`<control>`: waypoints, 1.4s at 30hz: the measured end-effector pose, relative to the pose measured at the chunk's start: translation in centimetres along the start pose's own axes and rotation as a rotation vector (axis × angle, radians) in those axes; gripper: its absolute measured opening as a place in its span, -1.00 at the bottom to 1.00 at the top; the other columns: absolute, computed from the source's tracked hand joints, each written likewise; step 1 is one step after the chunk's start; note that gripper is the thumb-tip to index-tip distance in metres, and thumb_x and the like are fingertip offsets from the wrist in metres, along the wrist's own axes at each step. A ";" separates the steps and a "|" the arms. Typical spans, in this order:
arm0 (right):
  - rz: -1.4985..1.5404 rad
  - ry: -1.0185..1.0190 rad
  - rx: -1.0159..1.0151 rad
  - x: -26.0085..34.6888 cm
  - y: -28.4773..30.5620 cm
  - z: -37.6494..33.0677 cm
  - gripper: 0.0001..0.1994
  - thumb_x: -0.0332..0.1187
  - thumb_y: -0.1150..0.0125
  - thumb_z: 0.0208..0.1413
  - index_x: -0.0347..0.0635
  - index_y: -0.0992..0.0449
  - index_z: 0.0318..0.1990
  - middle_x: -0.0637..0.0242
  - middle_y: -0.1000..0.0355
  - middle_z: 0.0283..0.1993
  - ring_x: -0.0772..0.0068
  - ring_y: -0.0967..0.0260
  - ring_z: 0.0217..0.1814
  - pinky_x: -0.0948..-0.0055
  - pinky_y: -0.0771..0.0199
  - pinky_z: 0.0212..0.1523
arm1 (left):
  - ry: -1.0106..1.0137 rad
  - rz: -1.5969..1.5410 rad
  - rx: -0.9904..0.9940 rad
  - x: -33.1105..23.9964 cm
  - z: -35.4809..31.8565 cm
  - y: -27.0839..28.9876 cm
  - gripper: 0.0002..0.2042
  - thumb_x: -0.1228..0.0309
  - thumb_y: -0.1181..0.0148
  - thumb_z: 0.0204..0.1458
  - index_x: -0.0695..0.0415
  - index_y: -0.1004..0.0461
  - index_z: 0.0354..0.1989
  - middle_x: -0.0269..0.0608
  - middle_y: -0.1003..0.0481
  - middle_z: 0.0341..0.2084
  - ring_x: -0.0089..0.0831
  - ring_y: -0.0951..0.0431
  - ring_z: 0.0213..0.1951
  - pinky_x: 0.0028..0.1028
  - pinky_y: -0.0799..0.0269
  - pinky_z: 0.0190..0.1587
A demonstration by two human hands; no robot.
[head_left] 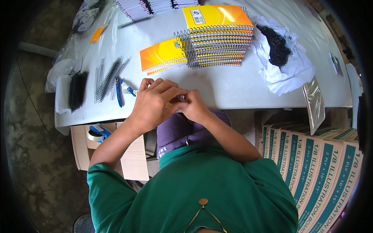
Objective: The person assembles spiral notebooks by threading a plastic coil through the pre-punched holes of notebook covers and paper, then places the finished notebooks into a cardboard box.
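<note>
Both my hands meet just off the table's near edge, fingers curled together. My left hand (155,100) and my right hand (197,106) pinch what looks like a yellow spiral notebook (169,105), mostly hidden behind the fingers. A loose end of wire coil (128,91) sticks out left of my left hand. Beside that coil lie blue-handled pliers (119,93). Beyond my hands are a short pile of yellow-orange notebooks (161,54) and a taller stack of coil-bound notebooks (219,39). Loose black coils (108,79) rest on the left.
On the white table (233,91), crumpled white wrapping (272,77) holds a tangle of black coils (275,46). Purple-white notebooks (136,7) are at the back. A clear plastic sleeve (314,105) overhangs the right edge. Large cartons (311,171) stand lower right; an open box (134,155) holds tape (95,134).
</note>
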State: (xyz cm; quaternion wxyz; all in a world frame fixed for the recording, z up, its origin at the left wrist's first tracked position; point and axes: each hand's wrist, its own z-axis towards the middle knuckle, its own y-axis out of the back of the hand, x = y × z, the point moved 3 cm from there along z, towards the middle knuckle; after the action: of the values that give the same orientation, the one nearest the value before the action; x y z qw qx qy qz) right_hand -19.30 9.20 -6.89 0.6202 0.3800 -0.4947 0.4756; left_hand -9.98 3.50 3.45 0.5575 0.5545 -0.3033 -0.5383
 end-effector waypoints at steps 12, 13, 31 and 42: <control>-0.158 -0.151 0.042 0.8 0.3 0.1 -0.89 -0.48 -0.10 -0.01 -0.39 -0.42 -0.40 -0.04 -0.40 -0.51 0.03 -0.44 -0.43 0.31 -0.36 -0.44 | -0.130 0.153 -0.005 -0.6 0.9 0.2 -0.80 0.47 -0.25 -0.25 0.10 -0.48 -0.36 -0.30 -0.47 -0.40 -0.37 -0.46 -0.26 -0.33 -0.21 -0.05; -0.134 -0.090 0.038 0.9 0.3 0.0 -0.89 -0.48 -0.09 0.00 -0.38 -0.42 -0.37 -0.04 -0.41 -0.50 0.05 -0.45 -0.42 0.32 -0.37 -0.42 | -0.104 0.117 0.018 -0.4 1.0 0.5 -0.80 0.44 -0.27 -0.26 0.08 -0.48 -0.38 -0.31 -0.47 -0.41 -0.37 -0.46 -0.26 -0.34 -0.21 -0.05; -0.187 0.325 -0.865 10.5 14.5 7.8 -0.40 -0.01 0.35 0.25 -0.44 -0.05 0.19 -0.14 -0.13 0.18 0.13 -0.11 0.21 0.34 -0.04 0.20 | 0.023 0.202 -0.882 -2.2 14.5 2.5 -0.69 0.51 -0.05 -0.02 0.16 -0.36 -0.04 0.00 -0.44 -0.16 -0.11 -0.44 -0.14 -0.34 -0.32 -0.08; -0.225 0.438 -0.988 7.8 14.4 8.1 -0.62 -0.19 0.08 0.22 -0.39 -0.45 -0.08 0.12 -0.47 -0.17 0.42 -0.38 -0.14 0.48 -0.32 -0.08 | 0.406 -0.550 -1.159 1.6 12.9 -2.7 -0.76 0.30 -0.14 0.05 0.27 -0.42 -0.31 -0.18 -0.46 -0.47 -0.48 -0.44 -0.45 -0.53 -0.36 -0.37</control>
State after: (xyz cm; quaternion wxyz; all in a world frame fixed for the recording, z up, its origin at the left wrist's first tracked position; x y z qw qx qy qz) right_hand -34.83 7.01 2.51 0.8602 -0.0134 -0.4748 0.1856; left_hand -22.41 -1.22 3.10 0.6535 0.3130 0.2975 -0.6217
